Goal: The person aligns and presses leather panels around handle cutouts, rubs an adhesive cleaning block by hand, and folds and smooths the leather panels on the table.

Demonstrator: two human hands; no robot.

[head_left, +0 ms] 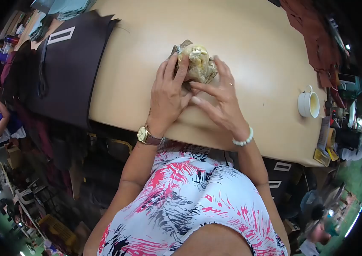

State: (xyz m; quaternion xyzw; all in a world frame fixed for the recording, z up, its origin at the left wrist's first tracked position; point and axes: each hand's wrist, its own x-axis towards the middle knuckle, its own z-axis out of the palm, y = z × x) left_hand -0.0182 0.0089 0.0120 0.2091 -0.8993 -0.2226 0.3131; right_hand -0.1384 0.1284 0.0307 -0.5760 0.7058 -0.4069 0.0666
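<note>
Lump (198, 64), yellowish, we saw left of the cup (303, 105); the left hand (167, 94) laid fingers on it, whether clamped we could not tell; the right hand (224, 100) curved beside it, fingers apart.

The table (253, 34) leaves room to pass beyond the lump (198, 64) and between the right hand (222, 102) and the cup (308, 104), while dark fabric (72, 64) bounds the left and brown cloth (308, 42) the far right edge.

The left hand (167, 91) holds a lumpy yellowish object (199, 64) at the pale table (249, 30), the right hand (222, 100) spreading its fingers around one side, a white cup (304, 105) rightward.
</note>
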